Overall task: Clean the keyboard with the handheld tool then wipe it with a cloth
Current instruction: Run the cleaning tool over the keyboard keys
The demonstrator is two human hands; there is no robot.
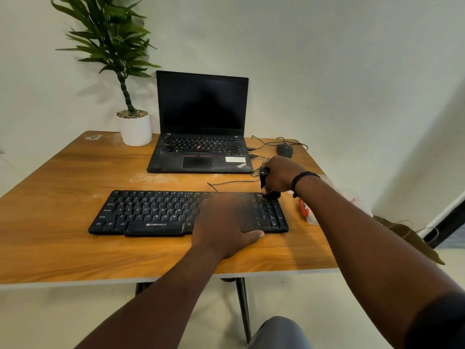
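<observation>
A black Zebronics keyboard (151, 212) lies near the front of the wooden table (75, 248). My left hand (224, 225) lies flat on its right half, fingers spread over the keys and thumb along the front edge. My right hand (279, 176) grips a small black handheld tool (264, 177) upright, with its lower end on the keys at the keyboard's far right corner. White dust speckles the keys near the tool. No cloth is plainly visible.
An open black laptop (201, 127) stands behind the keyboard. A potted plant (134, 127) is at the back left, a wired mouse (284, 149) at the back right. A clear plastic bag with a red item (305, 210) lies right of the keyboard. Cables run between laptop and keyboard.
</observation>
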